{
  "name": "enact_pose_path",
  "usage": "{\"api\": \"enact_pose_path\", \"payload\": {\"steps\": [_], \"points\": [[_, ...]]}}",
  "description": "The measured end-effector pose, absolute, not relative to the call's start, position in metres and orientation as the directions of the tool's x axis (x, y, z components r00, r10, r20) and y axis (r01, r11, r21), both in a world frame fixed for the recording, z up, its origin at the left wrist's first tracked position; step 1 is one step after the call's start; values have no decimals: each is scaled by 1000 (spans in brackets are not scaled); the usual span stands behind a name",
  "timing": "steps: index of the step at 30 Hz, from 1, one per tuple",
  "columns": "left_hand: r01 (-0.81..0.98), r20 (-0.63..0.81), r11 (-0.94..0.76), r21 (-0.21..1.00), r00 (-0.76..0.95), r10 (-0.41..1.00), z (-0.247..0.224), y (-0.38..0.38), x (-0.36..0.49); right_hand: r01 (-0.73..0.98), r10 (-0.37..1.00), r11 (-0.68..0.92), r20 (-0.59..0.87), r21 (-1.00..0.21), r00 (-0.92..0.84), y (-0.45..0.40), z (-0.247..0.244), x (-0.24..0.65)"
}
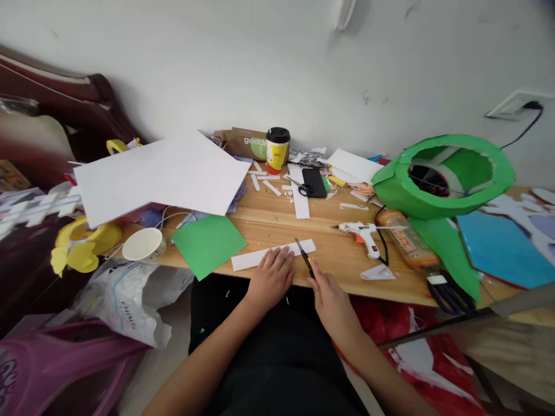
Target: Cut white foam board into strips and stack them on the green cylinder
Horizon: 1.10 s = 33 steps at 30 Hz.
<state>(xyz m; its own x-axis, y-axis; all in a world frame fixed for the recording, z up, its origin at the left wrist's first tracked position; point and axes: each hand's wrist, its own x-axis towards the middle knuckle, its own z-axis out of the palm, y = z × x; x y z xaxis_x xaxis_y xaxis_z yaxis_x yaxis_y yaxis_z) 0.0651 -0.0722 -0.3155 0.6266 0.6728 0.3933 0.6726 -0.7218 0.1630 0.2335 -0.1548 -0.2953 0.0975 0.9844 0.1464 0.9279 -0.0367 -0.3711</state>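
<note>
A white strip of foam board or card (247, 260) lies near the front edge of the wooden table. My left hand (272, 274) rests flat on it, fingers stretched out and pressing it down. In my right hand (332, 294) is a utility knife (309, 264) with a yellow and black handle. Its blade lies over the right part of the strip; whether it has cut in, I cannot tell. To the left of the strip is a green sheet (209, 245). A glue gun (362, 236) rests on the table to the right of my right hand.
A large white board (169, 173) covers the left side. At the back stand a lidded paper cup (276, 153), scissors (303, 188), a black phone (315, 182) and white scraps. A green hat-like form (399, 193), tape-wrapped bottle (407, 238) and blue folder (494, 248) occupy the right.
</note>
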Motion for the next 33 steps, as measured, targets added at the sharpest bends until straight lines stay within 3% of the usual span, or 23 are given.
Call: {"api": "enact_pose_path", "payload": {"steps": [12, 19, 25, 33], "points": [[645, 242, -726, 239, 684, 688, -305, -46, 59, 975, 990, -133, 20, -179, 139, -159, -295, 216], [580, 375, -744, 332, 643, 668, -316, -35, 60, 976, 988, -156, -41, -153, 152, -159, -288, 213], [575, 362, -716, 397, 618, 697, -315, -36, 62, 971, 987, -156, -75, -179, 145, -158, -285, 213], [575, 354, -662, 480, 564, 746, -311, -30, 69, 984, 989, -129, -93, -122, 118, -153, -286, 212]]}}
